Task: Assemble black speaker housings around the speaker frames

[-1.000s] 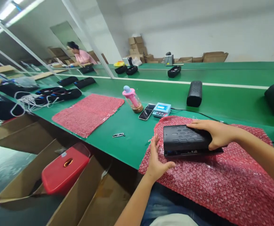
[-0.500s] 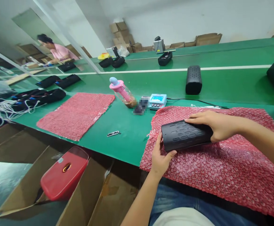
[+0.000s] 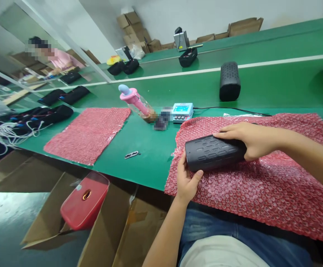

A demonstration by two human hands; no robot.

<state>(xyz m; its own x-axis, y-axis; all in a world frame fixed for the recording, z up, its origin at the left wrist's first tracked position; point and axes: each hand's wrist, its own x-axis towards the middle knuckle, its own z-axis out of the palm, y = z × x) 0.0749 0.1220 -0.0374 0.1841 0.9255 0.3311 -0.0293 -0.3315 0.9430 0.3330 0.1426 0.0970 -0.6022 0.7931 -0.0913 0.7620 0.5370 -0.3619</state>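
A black oblong speaker shell (image 3: pixel 210 157) with slotted grooves lies on its side on a red bubble-wrap sheet (image 3: pixel 261 193) at the table's near edge. My left hand (image 3: pixel 187 181) cups its left end, thumb under the front. My right hand (image 3: pixel 247 139) lies over its top right, fingers curled round it. Both hands hold the shell.
On the green table (image 3: pixel 156 167) lie a second red bubble-wrap sheet (image 3: pixel 89 133), a small metal plate (image 3: pixel 131 154), a pink bottle (image 3: pixel 136 104), a phone (image 3: pixel 163 119) and a blue meter (image 3: pixel 182 112). Another black shell (image 3: pixel 229 81) stands behind. Cardboard boxes and a red lidded box (image 3: pixel 85 200) sit below left. A person works far left.
The shell has been turned from flat, with its open edge toward me, to rounded side up, and shifted slightly left. Both hands kept hold of it. The camera tilted down.
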